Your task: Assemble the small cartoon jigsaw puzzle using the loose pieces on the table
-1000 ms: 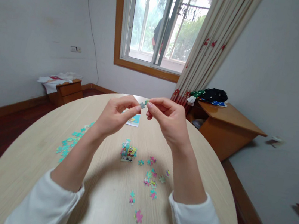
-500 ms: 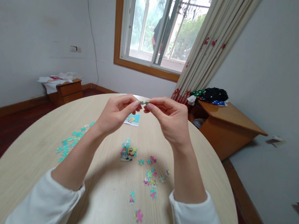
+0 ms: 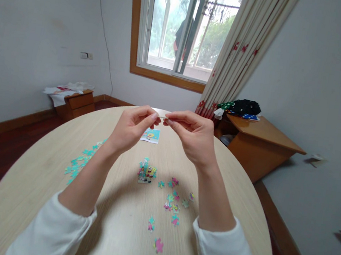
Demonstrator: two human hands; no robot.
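Observation:
Both my hands are raised over the far side of the round table, their fingertips nearly meeting. My left hand point(image 3: 134, 128) pinches one end of a small jigsaw piece point(image 3: 162, 118), and my right hand point(image 3: 191, 137) pinches the other end. Seen almost edge-on, it shows as a thin sliver; whether it is one piece or two joined cannot be made out. Below them on the table lies a partly joined cartoon jigsaw section point(image 3: 147, 172) with a yellow figure. Behind my left hand is a small picture sheet point(image 3: 152, 136), partly covered.
Loose pink and teal jigsaw pieces point(image 3: 174, 205) are scattered right of the joined section, with a pink piece point(image 3: 158, 245) nearer me. Several teal pieces point(image 3: 81, 161) lie left, beside my left forearm. A wooden desk point(image 3: 262, 137) with cloths stands beyond the table point(image 3: 25, 208).
The pinched jigsaw piece has tilted from showing some of its face to nearly edge-on. My fingers have shifted slightly; the pieces on the table have stayed put.

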